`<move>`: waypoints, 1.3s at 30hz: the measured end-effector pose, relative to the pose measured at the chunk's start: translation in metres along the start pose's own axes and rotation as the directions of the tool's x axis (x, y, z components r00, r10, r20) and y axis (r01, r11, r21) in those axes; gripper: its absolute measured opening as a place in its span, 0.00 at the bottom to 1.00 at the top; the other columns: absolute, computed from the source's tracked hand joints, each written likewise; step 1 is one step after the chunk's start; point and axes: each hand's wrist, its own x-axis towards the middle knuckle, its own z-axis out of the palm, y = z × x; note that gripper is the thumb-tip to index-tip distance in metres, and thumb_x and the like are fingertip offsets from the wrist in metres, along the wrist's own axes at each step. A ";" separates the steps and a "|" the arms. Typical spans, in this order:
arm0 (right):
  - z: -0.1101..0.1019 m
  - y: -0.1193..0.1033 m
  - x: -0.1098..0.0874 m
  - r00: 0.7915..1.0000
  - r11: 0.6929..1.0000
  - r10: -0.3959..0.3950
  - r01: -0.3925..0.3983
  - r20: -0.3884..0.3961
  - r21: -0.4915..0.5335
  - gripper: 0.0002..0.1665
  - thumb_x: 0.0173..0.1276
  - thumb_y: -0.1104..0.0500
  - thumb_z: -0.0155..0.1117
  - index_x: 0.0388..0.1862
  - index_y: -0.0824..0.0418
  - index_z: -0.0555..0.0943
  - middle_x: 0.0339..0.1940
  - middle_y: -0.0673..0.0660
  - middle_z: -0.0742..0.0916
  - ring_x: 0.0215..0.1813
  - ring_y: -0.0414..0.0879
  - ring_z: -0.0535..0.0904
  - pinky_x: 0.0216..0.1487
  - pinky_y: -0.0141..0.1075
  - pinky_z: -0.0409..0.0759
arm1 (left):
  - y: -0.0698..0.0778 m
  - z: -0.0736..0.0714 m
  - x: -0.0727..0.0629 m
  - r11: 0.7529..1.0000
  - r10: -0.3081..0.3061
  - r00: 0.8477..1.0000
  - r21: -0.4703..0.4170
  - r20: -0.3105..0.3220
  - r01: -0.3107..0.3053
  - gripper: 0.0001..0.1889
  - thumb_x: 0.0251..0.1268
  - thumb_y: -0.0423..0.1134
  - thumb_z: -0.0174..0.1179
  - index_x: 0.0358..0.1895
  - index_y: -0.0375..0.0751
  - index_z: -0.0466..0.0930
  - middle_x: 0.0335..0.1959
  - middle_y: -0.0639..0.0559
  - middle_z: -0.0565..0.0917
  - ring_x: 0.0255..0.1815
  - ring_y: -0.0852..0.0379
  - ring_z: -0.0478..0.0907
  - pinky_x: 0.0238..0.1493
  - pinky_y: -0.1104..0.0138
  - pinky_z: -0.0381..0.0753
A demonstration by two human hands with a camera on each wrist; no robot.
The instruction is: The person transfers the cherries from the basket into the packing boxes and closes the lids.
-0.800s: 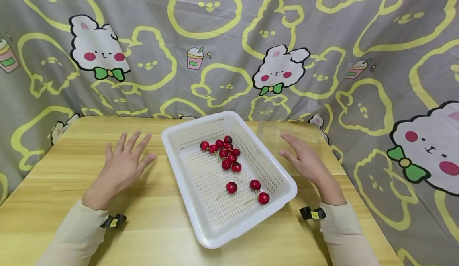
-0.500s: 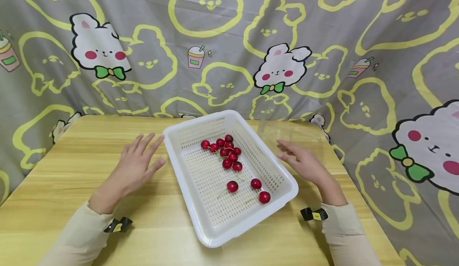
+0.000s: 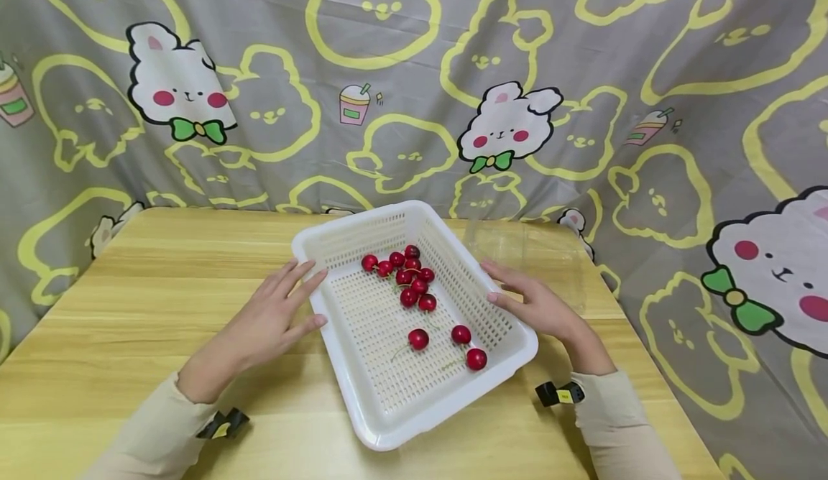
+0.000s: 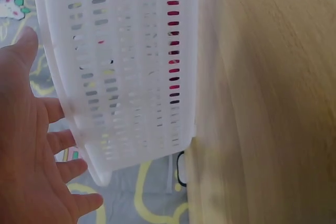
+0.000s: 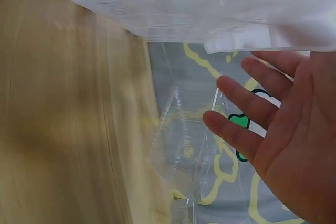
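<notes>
A white perforated plastic basket stands turned at an angle on the wooden table. Several red cherries lie in it, most clustered toward the far end, a few with stems nearer the front. My left hand is at the basket's left rim, its spread fingertips right at the edge; in the left wrist view the fingers extend beside the slotted wall. On the other side, my right hand has its fingertips over the right rim. The right wrist view shows its fingers relaxed, below the basket's rim.
Behind my right hand, a clear plastic container stands on the table near the back edge. A grey curtain with yellow outlines and white cartoon animals hangs behind and to the right. Black cameras are strapped at both wrists.
My left hand has moved right, from over the table to the basket's left rim. My right hand has shifted left to the right rim. The basket and cherries stay in place.
</notes>
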 end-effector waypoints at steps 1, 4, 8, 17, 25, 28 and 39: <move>0.000 0.000 0.000 1.000 1.000 -0.007 0.007 0.002 -0.010 0.35 0.73 0.49 0.60 0.76 0.49 0.64 0.76 0.56 0.65 0.71 0.58 0.66 0.61 0.57 0.72 | 0.000 0.000 0.000 1.000 -0.006 1.000 -0.002 0.006 0.006 0.36 0.72 0.57 0.52 0.76 0.41 0.58 0.75 0.37 0.56 0.75 0.33 0.47 0.69 0.39 0.50; 0.002 0.000 0.000 1.000 1.000 -0.012 0.012 0.009 -0.021 0.35 0.73 0.49 0.59 0.76 0.45 0.63 0.77 0.56 0.64 0.73 0.59 0.62 0.62 0.59 0.69 | -0.001 -0.001 0.000 1.000 -0.023 1.000 -0.014 0.017 0.023 0.36 0.72 0.57 0.52 0.76 0.42 0.57 0.76 0.38 0.54 0.76 0.35 0.45 0.70 0.41 0.49; 0.004 -0.003 0.000 1.000 1.000 -0.017 0.017 0.016 -0.010 0.35 0.73 0.49 0.60 0.76 0.46 0.63 0.77 0.56 0.64 0.74 0.58 0.60 0.63 0.58 0.68 | -0.005 -0.003 0.000 0.998 -0.042 0.999 -0.034 0.034 0.043 0.37 0.73 0.58 0.51 0.77 0.44 0.55 0.78 0.39 0.52 0.78 0.38 0.43 0.71 0.43 0.49; 0.010 -0.012 0.001 0.997 0.994 -0.074 0.076 0.028 -0.077 0.39 0.70 0.49 0.64 0.77 0.52 0.63 0.76 0.57 0.65 0.74 0.58 0.60 0.66 0.59 0.64 | -0.018 -0.012 0.001 0.995 -0.084 0.995 -0.050 0.054 0.087 0.37 0.74 0.56 0.51 0.78 0.43 0.53 0.78 0.40 0.50 0.77 0.37 0.43 0.69 0.39 0.51; 0.009 -0.014 -0.004 0.976 0.935 -0.208 0.215 0.057 -0.283 0.43 0.68 0.44 0.63 0.78 0.51 0.60 0.78 0.53 0.62 0.78 0.54 0.53 0.69 0.59 0.58 | -0.012 -0.015 -0.007 0.998 0.026 1.000 -0.054 -0.003 -0.026 0.35 0.74 0.51 0.53 0.77 0.41 0.54 0.76 0.38 0.55 0.75 0.34 0.49 0.71 0.44 0.50; 0.008 -0.014 -0.005 0.955 0.895 -0.282 0.296 0.092 -0.334 0.41 0.70 0.40 0.59 0.77 0.52 0.61 0.77 0.55 0.63 0.78 0.53 0.54 0.69 0.58 0.59 | -0.003 -0.013 -0.012 0.997 0.066 0.998 -0.037 0.008 -0.066 0.37 0.73 0.53 0.54 0.77 0.41 0.53 0.76 0.38 0.55 0.76 0.35 0.49 0.74 0.48 0.45; 0.014 -0.018 -0.007 0.947 0.896 -0.282 0.318 0.155 -0.311 0.36 0.73 0.51 0.58 0.77 0.54 0.62 0.78 0.51 0.62 0.77 0.52 0.55 0.70 0.54 0.61 | 0.008 -0.009 -0.018 0.995 0.097 0.994 -0.007 0.054 -0.097 0.36 0.72 0.55 0.54 0.77 0.44 0.55 0.77 0.42 0.55 0.77 0.38 0.48 0.70 0.42 0.52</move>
